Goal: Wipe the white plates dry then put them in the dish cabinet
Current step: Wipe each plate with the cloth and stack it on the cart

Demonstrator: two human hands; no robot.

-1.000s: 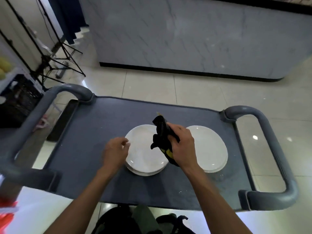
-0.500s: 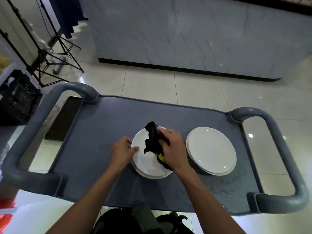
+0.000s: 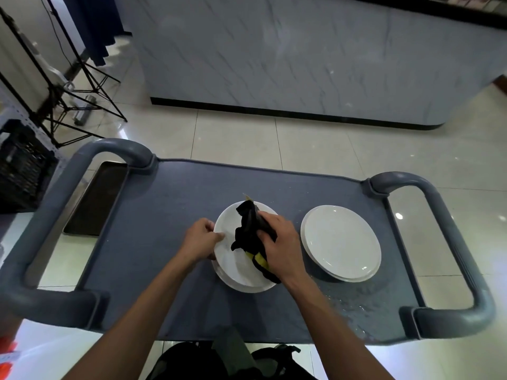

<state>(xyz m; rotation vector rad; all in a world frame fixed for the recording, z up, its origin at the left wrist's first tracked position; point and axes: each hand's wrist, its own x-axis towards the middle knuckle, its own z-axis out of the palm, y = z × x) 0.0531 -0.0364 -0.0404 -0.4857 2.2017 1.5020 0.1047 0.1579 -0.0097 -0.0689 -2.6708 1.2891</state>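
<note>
A small stack of white plates [image 3: 233, 266] lies in the middle of the grey cart top [image 3: 164, 215]. My left hand [image 3: 199, 239] pinches the left rim of the top plate, thumb on its upper face. My right hand [image 3: 282, 244] grips a bunched black cloth with a yellow edge [image 3: 248, 231] and holds it on that plate. A second stack of white plates [image 3: 341, 242] sits to the right, apart from both hands.
Water drops [image 3: 354, 303] lie on the cart top at the front right. Grey handles [image 3: 461, 242] close both ends of the cart. A dark tray [image 3: 96, 198] lies beside the cart's left end. A black tripod [image 3: 74, 86] and crate [image 3: 19, 165] stand left, a marble counter [image 3: 301, 56] ahead.
My left hand has closed onto the plate's left rim. My right hand has brought the cloth down onto the plate. The view has shifted slightly.
</note>
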